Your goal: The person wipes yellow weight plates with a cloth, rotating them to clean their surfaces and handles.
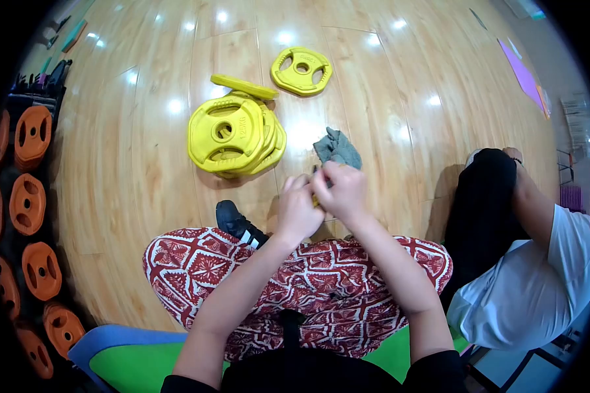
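Observation:
My left hand (pixel 297 206) and my right hand (pixel 342 190) meet in front of my lap, both closed. Between them a small bit of yellow (pixel 315 200) shows; the fingers hide most of it, and I cannot tell what it is. Just beyond my right knuckles is a crumpled grey cloth (pixel 337 147), overlapped by the hand in this view. Ahead and to the left stands a stack of yellow weight plates (pixel 246 134), the top one marked 1.25KG. One yellow plate (pixel 244 86) leans against the stack's far side. Another yellow plate (pixel 301 71) lies flat on the floor farther out.
Orange weight plates (pixel 27 203) line a dark rack at the left. A person in a white shirt (pixel 528 288) sits close on my right, knee bent. My crossed legs (pixel 196 265) rest over a green mat (pixel 134 367) on the wooden floor (pixel 387 98).

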The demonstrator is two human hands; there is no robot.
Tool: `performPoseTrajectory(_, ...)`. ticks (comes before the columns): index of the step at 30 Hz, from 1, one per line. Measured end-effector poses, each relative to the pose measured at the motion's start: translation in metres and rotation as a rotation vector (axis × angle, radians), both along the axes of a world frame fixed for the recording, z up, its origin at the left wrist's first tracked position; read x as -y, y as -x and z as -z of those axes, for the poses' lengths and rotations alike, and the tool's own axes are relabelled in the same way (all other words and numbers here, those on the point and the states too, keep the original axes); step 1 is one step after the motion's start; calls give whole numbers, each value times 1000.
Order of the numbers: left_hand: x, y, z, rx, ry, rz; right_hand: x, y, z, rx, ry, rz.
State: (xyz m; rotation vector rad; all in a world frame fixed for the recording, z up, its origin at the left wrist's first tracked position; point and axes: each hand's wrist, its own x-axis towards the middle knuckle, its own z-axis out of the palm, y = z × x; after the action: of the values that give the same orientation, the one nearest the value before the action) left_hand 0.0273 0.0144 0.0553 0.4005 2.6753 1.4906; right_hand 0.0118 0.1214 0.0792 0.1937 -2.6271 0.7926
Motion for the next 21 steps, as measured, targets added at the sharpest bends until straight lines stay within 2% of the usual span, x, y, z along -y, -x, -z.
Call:
performPoseTrajectory(3,-2,2,0,61,-10,109,-21,10,9,19,-29,152)
performPoseTrajectory(4,-3,2,0,60,-18,108,-29,14,12,110,-73,221)
performPoseTrajectory(8,-1,5,5,38,12,96,-22,5,7,36,-26,134)
performPoseTrajectory(11,2,14,7,10,102,86,1,-3,-5,-76,-69,-53)
performPoseTrajectory(13,3,14,3,11,162,91,-2,1,5,-70,-52,-51)
performPoseTrajectory(15,4,12,-3,18,60,69,-12,8,8,-108,-67,-3)
performPoseTrajectory(17,5,10,1,-1,7,102,-31,13,18,107,-44,171)
performPoseTrajectory(19,4,9,3,-38,21,111,-30,11,13,102,-95,162)
performPoseTrajectory(21,1,10,4,-42,60,82,-18,8,9,-7,-23,90)
